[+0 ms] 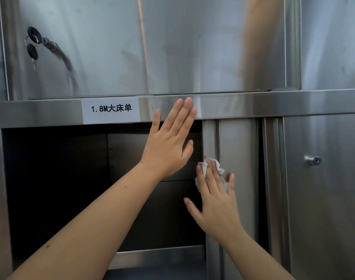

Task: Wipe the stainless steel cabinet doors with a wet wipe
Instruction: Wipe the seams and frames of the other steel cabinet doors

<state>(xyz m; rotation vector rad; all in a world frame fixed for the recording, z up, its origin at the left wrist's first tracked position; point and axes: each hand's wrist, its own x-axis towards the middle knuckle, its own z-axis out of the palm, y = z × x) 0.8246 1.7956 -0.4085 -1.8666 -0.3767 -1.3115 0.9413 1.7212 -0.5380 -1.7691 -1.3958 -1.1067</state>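
Head view, the only one given. Right hand [217, 203] lies flat on the wet wipe [220, 169], fingers straight and spread. It presses the bunched wipe against the left edge strip of the sliding door [238, 150] and does not clutch it. Left hand [168, 142] is also flat, fingers straight and together, holding nothing. Its fingertips overlap the horizontal rail [253, 106] and its palm is in front of the open compartment [61, 178]; whether it touches the rail cannot be told. Sliding door sits pushed right, so the compartment shows dark. Label [111, 108] is on the rail, left of the left hand. Upper door [192, 47] is above the rail, with keys [32, 51] hanging in its lock at top left. Lower right door [324, 199] carries a small knob lock [313, 160].

Step in hand, as judged: wiping the sliding door's leading edge.
- Keep even pressure on the wipe and run long straight overlapping strokes.
- Work the wipe into the groove just beside the edge, where dirt likely collects.
- The wipe is bunched; spread flatter it would cover more.
- Mind fingertips on the sheet-metal edge.
- The left hand could brace on the rail.

Smudges on the upper door suggest it needs a pass as well.
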